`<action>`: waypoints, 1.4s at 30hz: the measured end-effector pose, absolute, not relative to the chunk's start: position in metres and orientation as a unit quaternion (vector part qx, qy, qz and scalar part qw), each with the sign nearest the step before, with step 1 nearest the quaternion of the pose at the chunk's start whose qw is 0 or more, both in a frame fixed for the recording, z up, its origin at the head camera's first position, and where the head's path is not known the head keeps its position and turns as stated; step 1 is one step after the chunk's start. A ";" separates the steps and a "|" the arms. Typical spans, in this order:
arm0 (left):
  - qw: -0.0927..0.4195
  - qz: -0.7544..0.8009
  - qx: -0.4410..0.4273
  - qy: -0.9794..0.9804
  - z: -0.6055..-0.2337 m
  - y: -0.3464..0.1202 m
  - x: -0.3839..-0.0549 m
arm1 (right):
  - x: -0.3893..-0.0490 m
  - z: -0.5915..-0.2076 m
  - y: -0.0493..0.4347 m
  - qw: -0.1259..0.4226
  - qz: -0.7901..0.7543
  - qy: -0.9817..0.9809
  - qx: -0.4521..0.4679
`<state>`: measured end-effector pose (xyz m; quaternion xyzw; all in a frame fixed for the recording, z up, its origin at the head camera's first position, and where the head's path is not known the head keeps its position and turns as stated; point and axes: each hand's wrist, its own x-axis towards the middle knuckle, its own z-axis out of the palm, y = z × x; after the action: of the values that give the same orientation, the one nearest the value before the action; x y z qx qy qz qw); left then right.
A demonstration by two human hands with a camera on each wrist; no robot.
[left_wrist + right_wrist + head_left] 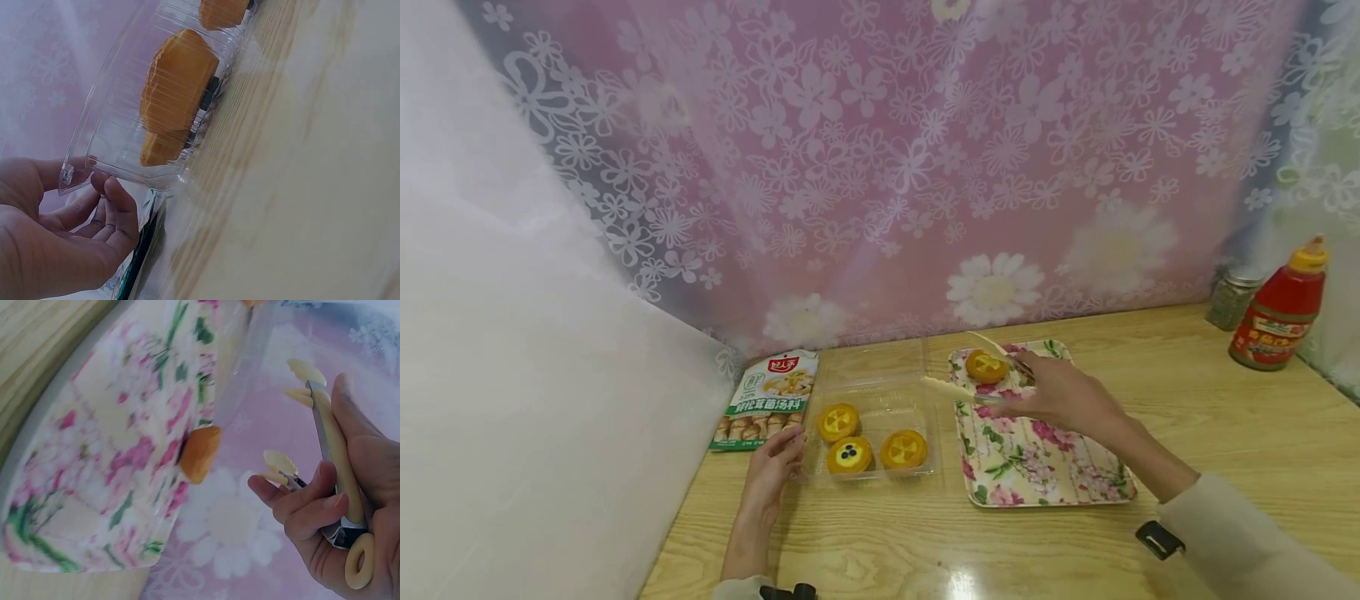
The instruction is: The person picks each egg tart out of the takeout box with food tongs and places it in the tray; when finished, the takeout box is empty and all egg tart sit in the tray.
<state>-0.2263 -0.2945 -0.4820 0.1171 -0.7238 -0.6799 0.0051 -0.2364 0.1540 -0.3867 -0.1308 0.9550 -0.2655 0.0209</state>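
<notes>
At the left corner of a clear plastic container [882, 410], my left hand [767, 473] pinches the rim between thumb and fingers. Inside sit three egg tarts: one with dark berries [850, 456] and two with yellow pieces on top, a rear one [838, 422] and a right one [903, 450]. My right hand [1067, 396] holds cream-tipped tongs [338, 456] with their arms spread apart. These tongs are over the back left of a flowered tray [1045, 467]. Another egg tart [985, 367] lies on that tray, between the tong tips in the head view; no contact is visible.
A green and white food packet [767, 400] lies left of the container, whose transparent lid [871, 365] is folded back. A red sauce bottle [1277, 312] and a small glass jar [1232, 298] stand at the far right. Flowered curtain [880, 167] hangs behind the wooden table [880, 542].
</notes>
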 end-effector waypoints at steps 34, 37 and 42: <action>0.003 -0.685 0.102 -0.721 -0.481 -0.297 -0.228 | -0.224 -0.383 0.057 0.057 -0.262 0.941 -0.207; 0.000 -0.681 0.105 -0.725 -0.479 -0.297 -0.227 | -0.225 -0.385 0.049 0.057 -0.254 0.944 -0.200; -0.003 -0.680 0.111 -0.725 -0.480 -0.298 -0.226 | -0.227 -0.387 0.035 0.041 -0.245 0.946 -0.207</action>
<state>-0.2257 -0.2977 -0.4799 0.1110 -0.7250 -0.6797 -0.0029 -0.2268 0.0350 -0.3869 -0.2074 0.9463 -0.2448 0.0408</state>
